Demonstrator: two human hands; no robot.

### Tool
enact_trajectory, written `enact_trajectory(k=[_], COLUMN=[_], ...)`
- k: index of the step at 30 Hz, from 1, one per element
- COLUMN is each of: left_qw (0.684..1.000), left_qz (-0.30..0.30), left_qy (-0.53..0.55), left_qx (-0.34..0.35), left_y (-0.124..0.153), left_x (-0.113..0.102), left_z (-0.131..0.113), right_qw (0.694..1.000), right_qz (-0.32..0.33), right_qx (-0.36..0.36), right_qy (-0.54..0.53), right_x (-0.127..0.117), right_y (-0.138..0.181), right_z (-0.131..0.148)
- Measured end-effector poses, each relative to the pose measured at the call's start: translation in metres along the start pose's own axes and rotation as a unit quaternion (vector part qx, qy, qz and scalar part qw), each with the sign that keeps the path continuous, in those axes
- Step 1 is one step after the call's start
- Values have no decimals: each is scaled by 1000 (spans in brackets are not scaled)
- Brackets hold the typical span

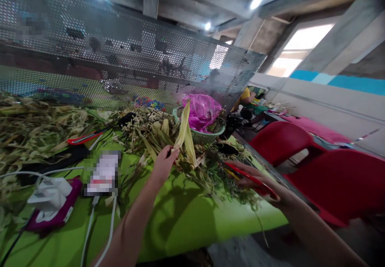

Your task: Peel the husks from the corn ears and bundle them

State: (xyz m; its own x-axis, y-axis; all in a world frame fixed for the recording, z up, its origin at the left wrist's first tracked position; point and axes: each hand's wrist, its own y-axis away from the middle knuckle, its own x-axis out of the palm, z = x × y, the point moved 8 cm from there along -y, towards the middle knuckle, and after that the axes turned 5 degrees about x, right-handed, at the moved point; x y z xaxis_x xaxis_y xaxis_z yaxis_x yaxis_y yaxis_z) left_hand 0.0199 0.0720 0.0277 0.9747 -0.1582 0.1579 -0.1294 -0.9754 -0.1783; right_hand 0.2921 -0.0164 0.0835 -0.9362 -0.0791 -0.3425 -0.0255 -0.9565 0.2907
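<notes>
My left hand point(166, 163) is closed, pinching the lower end of a dry, pale yellow-green corn husk point(184, 128) that stands up from the fingers. A second strip of husk hangs to the right of it. My right hand point(251, 176) is wrapped round a pair of red-handled scissors point(255, 179), whose dark blades point left toward the husks and are hard to make out. Below and between the hands lies a heap of green and tan shredded husk strips point(216, 181). Just behind the held husk is a green basket point(207, 138) with a pink plastic bag point(201, 110) in it.
The green tabletop point(186, 223) carries a phone point(102, 173) with white cables, a purple power strip point(54, 209) with white plugs, and a red tool point(84, 138). Dried husks point(36, 130) pile up at left. A perforated metal screen point(120, 58) stands behind; red chairs point(339, 183) are at right.
</notes>
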Motion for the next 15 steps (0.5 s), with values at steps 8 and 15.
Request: enact_trajectory(k=[8, 15], left_qw=[999, 988], left_qz=[27, 73], left_qy=[-44, -127], left_qx=[14, 56], left_y=[-1, 3], left_x=[6, 14], left_z=[2, -5], right_qw=[994, 988], right_qz=[97, 135], right_qx=[12, 10], right_qy=[-55, -69], right_x=[67, 82], right_y=[-9, -26], right_z=[23, 17])
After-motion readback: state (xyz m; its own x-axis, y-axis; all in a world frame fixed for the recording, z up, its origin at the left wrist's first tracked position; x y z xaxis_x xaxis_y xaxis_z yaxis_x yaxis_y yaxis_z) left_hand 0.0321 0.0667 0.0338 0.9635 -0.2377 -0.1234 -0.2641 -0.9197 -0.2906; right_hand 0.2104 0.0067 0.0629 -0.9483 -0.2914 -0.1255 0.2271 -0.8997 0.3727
